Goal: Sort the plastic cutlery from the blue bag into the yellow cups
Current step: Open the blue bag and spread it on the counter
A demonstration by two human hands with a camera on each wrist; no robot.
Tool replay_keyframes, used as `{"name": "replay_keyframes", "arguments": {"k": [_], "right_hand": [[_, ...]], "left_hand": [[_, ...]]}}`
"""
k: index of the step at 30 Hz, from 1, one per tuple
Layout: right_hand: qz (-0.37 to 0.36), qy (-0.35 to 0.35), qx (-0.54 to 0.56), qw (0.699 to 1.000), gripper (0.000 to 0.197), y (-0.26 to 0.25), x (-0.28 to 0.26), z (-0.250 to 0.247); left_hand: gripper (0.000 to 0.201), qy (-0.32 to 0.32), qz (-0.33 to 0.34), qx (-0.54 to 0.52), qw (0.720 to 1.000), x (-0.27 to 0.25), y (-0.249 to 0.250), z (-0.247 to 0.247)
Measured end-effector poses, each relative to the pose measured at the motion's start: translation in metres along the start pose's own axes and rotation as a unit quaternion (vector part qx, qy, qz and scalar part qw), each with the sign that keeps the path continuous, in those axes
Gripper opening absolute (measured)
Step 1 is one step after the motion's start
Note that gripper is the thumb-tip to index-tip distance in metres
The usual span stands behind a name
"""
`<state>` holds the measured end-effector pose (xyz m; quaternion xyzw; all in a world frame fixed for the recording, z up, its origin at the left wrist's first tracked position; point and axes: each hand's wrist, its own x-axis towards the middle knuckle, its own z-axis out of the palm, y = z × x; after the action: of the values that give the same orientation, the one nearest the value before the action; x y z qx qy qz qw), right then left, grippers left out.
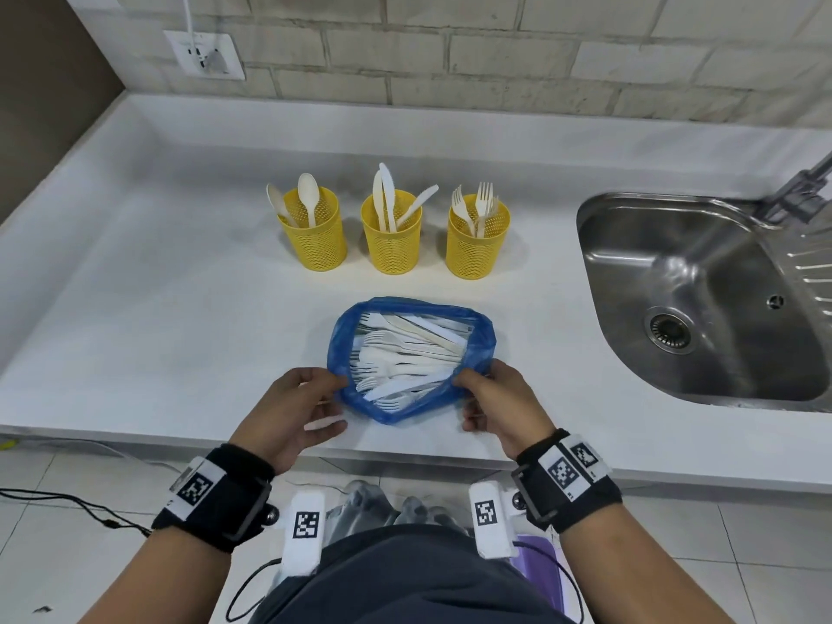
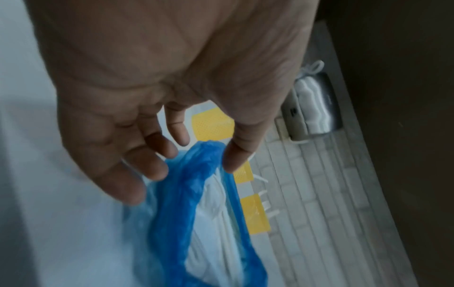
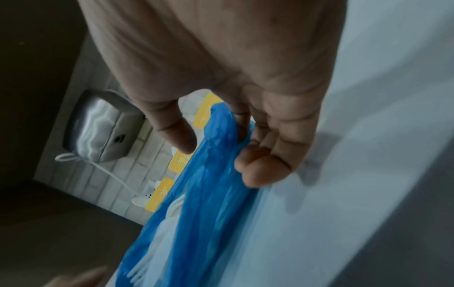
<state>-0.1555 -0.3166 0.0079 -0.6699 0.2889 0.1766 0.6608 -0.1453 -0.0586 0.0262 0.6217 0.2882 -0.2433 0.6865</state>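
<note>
The blue bag (image 1: 481,349) lies open on the white counter (image 1: 180,308) near its front edge. White plastic cutlery (image 1: 405,353) fills it: forks, knives and others piled together. My left hand (image 1: 331,389) pinches the bag's rolled rim on its left, thumb (image 2: 233,155) on one side and fingers (image 2: 152,163) on the other. On the right side my right hand (image 1: 470,389) pinches the rim (image 3: 218,136) in the same way. Behind the bag stand three yellow mesh cups: spoons in the left cup (image 1: 315,245), knives in the middle cup (image 1: 391,249), forks in the right cup (image 1: 477,254).
A steel sink (image 1: 702,299) with a tap (image 1: 797,191) takes up the counter's right side. A wall socket (image 1: 205,54) with a plugged cable sits on the tiled wall at the back left. Bare counter lies left of the cups and the bag.
</note>
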Motion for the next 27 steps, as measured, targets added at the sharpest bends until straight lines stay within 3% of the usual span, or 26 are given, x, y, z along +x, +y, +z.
{"name": "replay_keyframes", "arguments": {"k": [2,5,10,13,17,19,23,27], "right_hand": [[0.014,-0.011,-0.046,0.999,0.020,0.000,-0.002,0.001],[0.051,-0.044,-0.063,0.996,0.032,-0.001,-0.008,0.006],[0.032,-0.046,-0.004,0.998,0.015,0.001,-0.003,0.012],[0.037,-0.051,0.089,0.994,0.011,0.000,0.001,0.011],[0.066,-0.057,0.154,0.984,0.027,0.002,0.001,0.011],[0.070,-0.074,0.115,0.988,0.027,0.003,0.000,0.010],[0.023,-0.078,-0.106,0.991,0.019,-0.008,-0.004,-0.004],[-0.077,0.028,-0.240,0.967,0.017,-0.026,-0.004,-0.021]], "left_hand": [[0.041,0.004,0.000,0.070,0.998,-0.003,-0.004,0.002],[0.043,-0.011,0.011,0.098,0.995,-0.006,-0.009,0.008],[0.021,0.016,0.049,0.098,0.994,0.000,-0.006,0.011],[0.015,0.006,0.045,0.055,0.997,0.003,-0.001,0.010],[0.022,-0.025,0.036,-0.074,0.996,0.009,0.006,0.009],[0.020,-0.022,0.021,-0.118,0.992,0.012,0.008,0.008],[0.007,-0.027,0.008,-0.129,0.991,0.013,0.002,0.004],[0.035,-0.053,0.002,-0.083,0.995,0.009,-0.008,-0.006]]}}
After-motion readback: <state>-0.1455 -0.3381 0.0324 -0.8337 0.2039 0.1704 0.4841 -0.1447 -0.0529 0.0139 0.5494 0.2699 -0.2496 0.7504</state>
